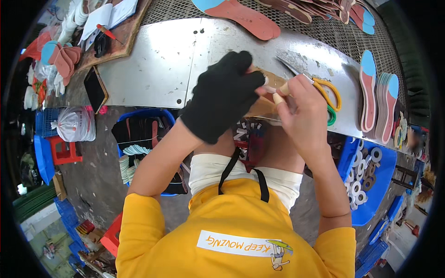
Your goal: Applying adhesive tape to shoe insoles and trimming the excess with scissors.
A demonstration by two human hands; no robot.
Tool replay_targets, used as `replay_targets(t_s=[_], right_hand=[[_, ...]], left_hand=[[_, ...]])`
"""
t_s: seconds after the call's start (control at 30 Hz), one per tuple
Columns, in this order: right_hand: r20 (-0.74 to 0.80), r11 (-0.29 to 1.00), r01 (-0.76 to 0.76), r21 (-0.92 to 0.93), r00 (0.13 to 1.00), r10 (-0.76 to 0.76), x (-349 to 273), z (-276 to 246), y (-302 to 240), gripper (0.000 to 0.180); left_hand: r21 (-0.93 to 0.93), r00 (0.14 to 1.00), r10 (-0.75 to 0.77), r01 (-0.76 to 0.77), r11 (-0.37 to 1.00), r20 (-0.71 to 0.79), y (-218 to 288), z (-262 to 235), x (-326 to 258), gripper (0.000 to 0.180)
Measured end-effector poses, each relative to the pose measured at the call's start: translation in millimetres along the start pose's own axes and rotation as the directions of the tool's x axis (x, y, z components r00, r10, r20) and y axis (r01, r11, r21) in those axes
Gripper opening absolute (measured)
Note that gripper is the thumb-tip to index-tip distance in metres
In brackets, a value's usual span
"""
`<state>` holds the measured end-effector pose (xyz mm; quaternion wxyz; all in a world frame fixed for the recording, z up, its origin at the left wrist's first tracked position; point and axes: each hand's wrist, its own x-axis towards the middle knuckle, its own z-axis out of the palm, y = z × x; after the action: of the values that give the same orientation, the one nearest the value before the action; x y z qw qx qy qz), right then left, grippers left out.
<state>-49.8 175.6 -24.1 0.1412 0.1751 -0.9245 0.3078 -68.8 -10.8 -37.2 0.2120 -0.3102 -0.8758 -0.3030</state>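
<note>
I am looking down over a yellow shirt (232,231) at my two hands working at the near edge of a metal table (153,69). My left hand (225,95), wearing a black glove, is curled over and pressing down on a tan insole piece (273,83) lying on the metal at that edge. My right hand (301,113), bare, is pinching a small wooden-handled tool (282,89) between thumb and fingers, its tip touching the same piece just beside the gloved fingers. Yellow-handled scissors (327,90) are lying on the table just behind my right hand. A stack of red and blue insoles (378,99) is resting well to the right, and a blue bin (139,143) of dark pieces is sitting below the table on my left.
</note>
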Motion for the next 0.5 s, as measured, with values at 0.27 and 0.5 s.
replay_targets(t_s=[0.27,0.5], right_hand=[[0.009,0.987,0.034,0.160,0.999,-0.036,-13,-17,30,0.012],[0.382,0.684,-0.375,0.626,0.912,0.151,-4,-50,71,0.014]], left_hand=[[0.014,0.997,0.071,-0.071,0.997,0.034,-3,7,18,0.028],[-0.096,0.983,0.147,-0.137,0.986,0.108,5,23,29,0.024]])
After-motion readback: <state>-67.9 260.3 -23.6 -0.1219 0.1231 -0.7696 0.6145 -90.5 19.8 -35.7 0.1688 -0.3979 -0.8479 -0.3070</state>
